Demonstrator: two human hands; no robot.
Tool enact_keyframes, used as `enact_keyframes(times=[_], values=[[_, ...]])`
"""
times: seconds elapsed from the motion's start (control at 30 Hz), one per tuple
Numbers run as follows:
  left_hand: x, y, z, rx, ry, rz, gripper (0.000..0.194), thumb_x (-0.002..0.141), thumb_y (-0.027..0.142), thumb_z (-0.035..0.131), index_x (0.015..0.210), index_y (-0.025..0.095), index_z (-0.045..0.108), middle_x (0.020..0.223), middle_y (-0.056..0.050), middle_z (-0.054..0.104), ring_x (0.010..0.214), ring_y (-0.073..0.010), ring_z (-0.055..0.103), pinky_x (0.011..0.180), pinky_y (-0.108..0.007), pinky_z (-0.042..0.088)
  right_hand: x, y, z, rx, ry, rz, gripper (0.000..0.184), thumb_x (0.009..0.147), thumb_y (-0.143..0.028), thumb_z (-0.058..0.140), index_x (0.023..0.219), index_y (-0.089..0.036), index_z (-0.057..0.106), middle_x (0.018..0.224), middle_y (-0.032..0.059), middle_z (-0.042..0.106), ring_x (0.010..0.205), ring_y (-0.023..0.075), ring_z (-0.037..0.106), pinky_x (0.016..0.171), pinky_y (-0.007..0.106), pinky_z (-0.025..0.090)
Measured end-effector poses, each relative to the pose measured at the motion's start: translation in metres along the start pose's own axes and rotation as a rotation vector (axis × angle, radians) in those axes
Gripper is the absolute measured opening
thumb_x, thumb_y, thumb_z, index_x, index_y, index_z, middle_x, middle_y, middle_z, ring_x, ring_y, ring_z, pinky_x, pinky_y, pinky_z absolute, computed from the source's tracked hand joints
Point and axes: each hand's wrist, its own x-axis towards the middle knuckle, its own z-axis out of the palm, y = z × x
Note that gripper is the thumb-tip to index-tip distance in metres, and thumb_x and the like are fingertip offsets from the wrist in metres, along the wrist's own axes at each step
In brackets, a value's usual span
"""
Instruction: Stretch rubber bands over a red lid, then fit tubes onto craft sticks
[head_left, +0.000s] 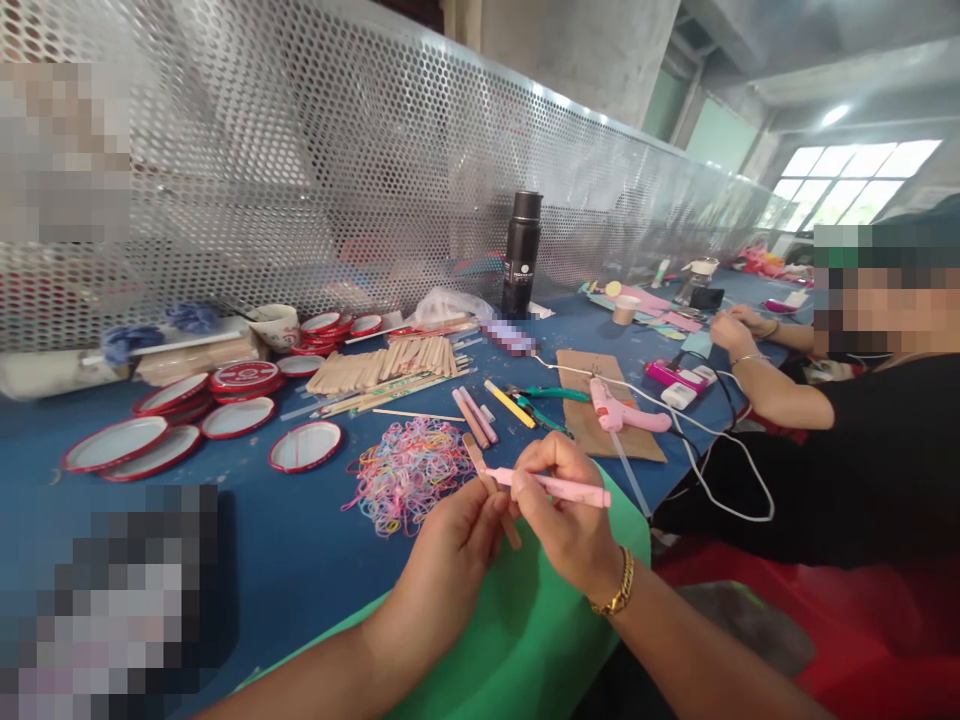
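My left hand (466, 530) pinches a flat wooden craft stick (475, 455), which slants up and to the left out of its fingers. In my right hand (566, 515) is a pink marker pen (562, 487), its tip against the stick's upper half. A gold chain bracelet circles the right wrist. Under both hands lies a green sheet (525, 610). Just left of the stick is a tangled heap of coloured rubber bands (416, 475). Capped markers (476, 415) in brown and pink lie behind it, beside a yellow marker (510, 404).
Red-rimmed lids (306, 446) and a pile of craft sticks (390, 365) occupy the left. A black bottle (523, 255) stands by the perforated metal screen (360, 160). Green-handled pliers (551, 393) and a pink glue gun (626, 412) with its cable lie right. A co-worker (862, 400) sits there.
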Motion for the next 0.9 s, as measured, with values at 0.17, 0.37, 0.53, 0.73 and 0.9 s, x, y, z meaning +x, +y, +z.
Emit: enact_keyframes(times=[0.17,0.37,0.53,0.73,0.9], values=[[0.0001,0.0010,0.0000,-0.026,0.006,-0.006,0.048,0.091,0.066,0.052,0.073,0.022,0.052,0.059,0.007,0.040,0.051,-0.0111,0.030,0.048,-0.024,0.024,0.0008,0.0000,-0.0004,0.010,0.046,-0.003,0.018,0.090,-0.022,0.058,0.074,-0.023,0.052,0.068,-0.0014,0.057,0.064,0.0157,0.056,0.061,0.031,0.046],[-0.0016,0.0008,-0.0013,-0.010,0.014,-0.017,0.051,0.089,0.068,0.054,0.068,0.022,0.051,0.058,0.006,0.039,0.052,-0.0114,0.030,0.047,-0.024,0.023,-0.0001,-0.0029,-0.0002,0.020,-0.026,0.010,0.015,0.090,-0.023,0.059,0.076,-0.022,0.053,0.068,-0.0011,0.059,0.062,0.0155,0.058,0.060,0.030,0.047],[-0.0006,0.0014,0.0004,-0.036,0.025,-0.013,0.051,0.088,0.069,0.054,0.070,0.022,0.051,0.057,0.007,0.039,0.050,-0.0110,0.030,0.047,-0.024,0.023,0.0008,0.0006,0.0004,0.000,0.034,0.013,0.017,0.090,-0.023,0.058,0.075,-0.022,0.053,0.069,-0.0010,0.057,0.064,0.0159,0.057,0.061,0.031,0.046],[-0.0010,-0.0008,-0.0012,-0.016,0.011,-0.015,0.051,0.089,0.069,0.054,0.070,0.022,0.052,0.058,0.006,0.040,0.051,-0.0113,0.031,0.047,-0.024,0.024,0.0006,-0.0017,-0.0006,0.006,0.007,0.012,0.016,0.090,-0.023,0.059,0.075,-0.022,0.054,0.069,-0.0006,0.058,0.063,0.0157,0.057,0.061,0.030,0.046],[-0.0017,0.0000,-0.0008,-0.031,0.022,-0.023,0.050,0.090,0.068,0.054,0.070,0.021,0.053,0.059,0.006,0.040,0.051,-0.0112,0.031,0.048,-0.024,0.024,0.0004,-0.0014,-0.0007,-0.003,-0.001,0.017,0.016,0.090,-0.023,0.060,0.075,-0.022,0.054,0.070,-0.0006,0.058,0.063,0.0154,0.057,0.061,0.030,0.046]])
